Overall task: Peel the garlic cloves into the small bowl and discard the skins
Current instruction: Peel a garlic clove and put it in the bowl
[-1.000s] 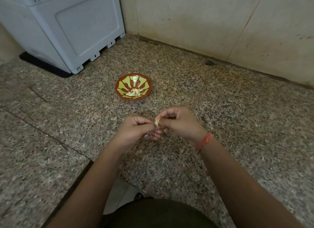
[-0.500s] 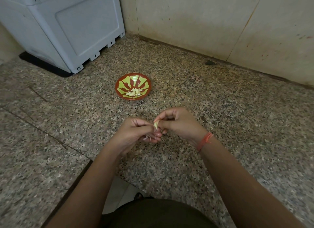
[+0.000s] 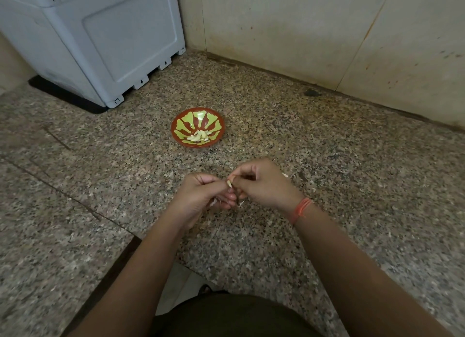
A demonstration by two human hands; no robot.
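A small red bowl (image 3: 179,133) with a green pattern sits on the speckled stone counter, and several peeled garlic cloves (image 3: 198,136) lie inside it. Nearer to me, my left hand (image 3: 200,198) and my right hand (image 3: 264,185) meet just above the counter. Between their fingertips they pinch one pale garlic clove (image 3: 229,183). Thin wisps of papery skin (image 3: 241,204) hang below the fingers. An orange thread is tied around my right wrist.
A grey plastic appliance (image 3: 100,39) stands at the back left on a black mat. A tiled wall (image 3: 302,29) closes the back. Small skin flakes (image 3: 285,175) lie on the counter by my right hand. The counter's edge runs below my arms.
Both hands have stayed in place on the clove, with only small finger shifts. The right fingers have pulled slightly at the clove's tip.
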